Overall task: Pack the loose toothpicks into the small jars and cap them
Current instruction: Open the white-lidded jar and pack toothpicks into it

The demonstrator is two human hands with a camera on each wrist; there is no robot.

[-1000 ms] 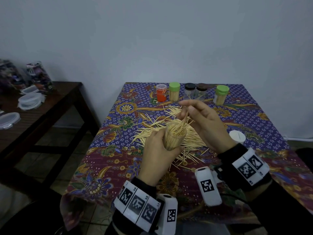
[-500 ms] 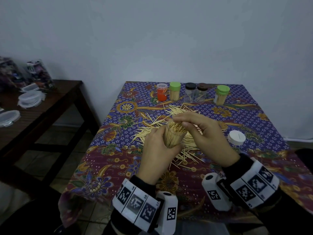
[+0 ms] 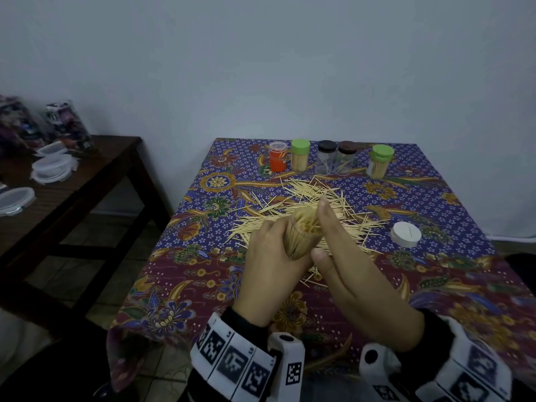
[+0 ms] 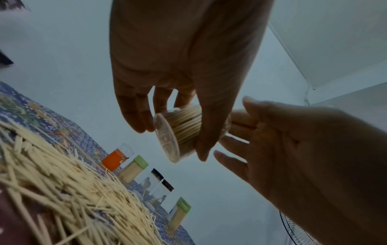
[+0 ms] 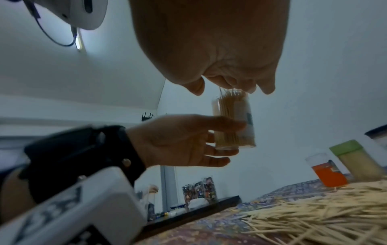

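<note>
My left hand [image 3: 275, 256] grips a clear small jar [image 3: 300, 235] packed with toothpicks, holding it tilted above the table. In the left wrist view the jar [image 4: 184, 131] lies between the thumb and fingers of that hand. My right hand [image 3: 327, 227] is flat with straight fingers and lies against the jar's open mouth and right side. In the right wrist view its fingertips [image 5: 236, 86] touch the toothpick tips in the jar [image 5: 232, 122]. A pile of loose toothpicks [image 3: 351, 207] lies spread on the patterned cloth behind the hands. A white cap [image 3: 405, 234] rests to the right.
At the table's far edge stand an orange jar [image 3: 278, 159], a green-capped jar [image 3: 300, 158] full of toothpicks, two dark-capped jars [image 3: 336, 158] and another green-capped jar [image 3: 380, 163]. A dark side table [image 3: 95, 169] at the left carries plastic containers [image 3: 52, 166].
My right hand went from pinching toothpicks at the jar's mouth to lying flat against it. The left hand kept hold of the jar, which now tilts more.
</note>
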